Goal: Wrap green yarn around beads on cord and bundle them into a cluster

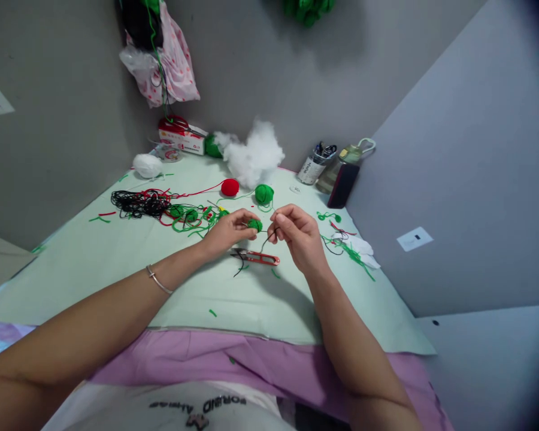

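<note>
I'd call this a home craft corner, most likely in somebody's room, rather than a proper workshop. The low table wears a pale green cover (pixel 260 305) over purple cloth (pixel 188 359) and sits snug against plain grey walls (pixel 233 72) with a socket plate (pixel 414 239). Yarn work shows in the red ball (pixel 230 187), the white ball (pixel 147 166), fluffy stuffing (pixel 256 155) and orange snips (pixel 263 258); a drink bottle (pixel 351 154), a phone (pixel 343 185) and a spotted pink bag (pixel 179 66) hanging up feel domestic.
</note>
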Available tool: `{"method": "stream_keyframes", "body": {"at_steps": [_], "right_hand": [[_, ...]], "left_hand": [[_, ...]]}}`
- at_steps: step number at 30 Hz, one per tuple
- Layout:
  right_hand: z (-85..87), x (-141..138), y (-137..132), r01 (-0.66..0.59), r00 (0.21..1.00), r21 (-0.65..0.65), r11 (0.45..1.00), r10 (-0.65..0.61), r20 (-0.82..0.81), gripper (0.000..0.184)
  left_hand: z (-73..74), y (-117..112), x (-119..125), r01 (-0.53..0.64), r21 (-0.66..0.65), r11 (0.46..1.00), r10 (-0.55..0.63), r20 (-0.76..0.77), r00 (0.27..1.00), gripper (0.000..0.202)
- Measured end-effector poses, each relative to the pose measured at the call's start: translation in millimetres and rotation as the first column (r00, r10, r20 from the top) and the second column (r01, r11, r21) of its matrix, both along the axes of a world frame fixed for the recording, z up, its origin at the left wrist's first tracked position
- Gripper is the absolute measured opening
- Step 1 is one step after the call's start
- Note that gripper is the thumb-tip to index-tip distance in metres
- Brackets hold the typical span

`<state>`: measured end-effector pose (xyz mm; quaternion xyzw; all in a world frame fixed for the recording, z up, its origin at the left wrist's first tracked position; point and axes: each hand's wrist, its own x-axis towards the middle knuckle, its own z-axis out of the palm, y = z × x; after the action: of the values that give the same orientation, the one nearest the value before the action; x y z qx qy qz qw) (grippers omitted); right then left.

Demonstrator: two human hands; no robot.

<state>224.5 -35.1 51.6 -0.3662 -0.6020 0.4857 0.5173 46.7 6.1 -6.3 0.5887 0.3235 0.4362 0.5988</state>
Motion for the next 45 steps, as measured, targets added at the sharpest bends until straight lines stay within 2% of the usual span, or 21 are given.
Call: {"method": "stream_keyframes", "body": {"at_steps": [2,4,6,8,10,13,15,17,18,20,22,26,29,32,45], "right_hand": [[1.7,2.1,-5.7,-0.079,0.99,0.047,0.996,0.073,0.119,0.022],[1.9,2.9,-11.0,-0.135,0.948,0.154,0.979,0.083,0.308,0.018],[0.9,2.4,-14.5,-0.156,0.872,0.351,0.923,-0.037,0.487,0.014],[-1.2,1.2,-15.4,-0.162,0.804,0.569,0.806,-0.227,0.55,0.014],[-3.5,0.2,-14.7,-0.139,0.782,0.725,0.675,-0.375,0.498,0.015],[-5.3,-0.1,-13.6,-0.05,0.787,0.851,0.523,-0.504,0.356,0.018],[-5.0,0.3,-13.6,0.034,0.781,0.898,0.439,-0.572,0.25,0.02],[-4.2,0.5,-13.7,0.13,0.754,0.908,0.399,-0.635,0.171,0.019],[-3.9,0.5,-13.5,0.176,0.735,0.898,0.404,-0.66,0.154,0.018],[-4.2,-0.2,-12.3,0.24,0.708,0.855,0.46,-0.686,0.171,0.015],[-6.5,-1.3,-10.0,0.253,0.715,0.788,0.561,-0.658,0.238,0.015],[-16.1,-3.5,-3.8,0.192,0.789,0.581,0.791,-0.477,0.388,0.016],[-22.9,-4.7,-0.4,0.19,0.823,0.423,0.886,-0.379,0.423,0.014],[-26.3,-5.9,0.9,0.188,0.833,0.345,0.919,-0.335,0.44,0.016],[-25.5,-7.3,-0.6,0.196,0.848,0.187,0.963,-0.262,0.461,0.018]], "left_hand": [[1.6,3.6,-4.3,-0.013,-0.088,0.996,0.021,0.094,0.995,0.037],[4.4,6.4,-8.4,-0.011,-0.146,0.989,0.035,0.166,0.986,0.037],[7.9,8.9,-11.7,0.0,-0.192,0.981,0.046,0.235,0.971,0.036],[11.4,11.2,-14.0,0.004,-0.228,0.974,0.065,0.294,0.954,0.034],[14.2,13.1,-15.7,-0.007,-0.255,0.967,0.094,0.329,0.94,0.03],[16.0,15.0,-17.3,-0.023,-0.277,0.961,0.122,0.347,0.93,0.025],[15.8,15.3,-18.0,-0.026,-0.282,0.959,0.129,0.355,0.926,0.023],[15.0,15.1,-18.3,-0.02,-0.282,0.959,0.124,0.358,0.926,0.023],[14.6,14.9,-18.3,-0.013,-0.279,0.96,0.116,0.356,0.927,0.024],[14.2,14.2,-18.1,0.009,-0.268,0.963,0.088,0.347,0.934,0.025],[14.1,13.6,-17.9,0.032,-0.252,0.967,0.057,0.335,0.941,0.028],[13.7,13.0,-18.2,0.045,-0.225,0.973,0.028,0.312,0.95,0.033],[13.5,12.7,-18.1,0.039,-0.212,0.977,0.026,0.297,0.955,0.033],[14.4,11.4,-17.0,0.037,-0.192,0.981,0.016,0.271,0.962,0.034],[17.3,7.3,-15.6,0.028,-0.165,0.986,0.003,0.184,0.983,0.033]]}}
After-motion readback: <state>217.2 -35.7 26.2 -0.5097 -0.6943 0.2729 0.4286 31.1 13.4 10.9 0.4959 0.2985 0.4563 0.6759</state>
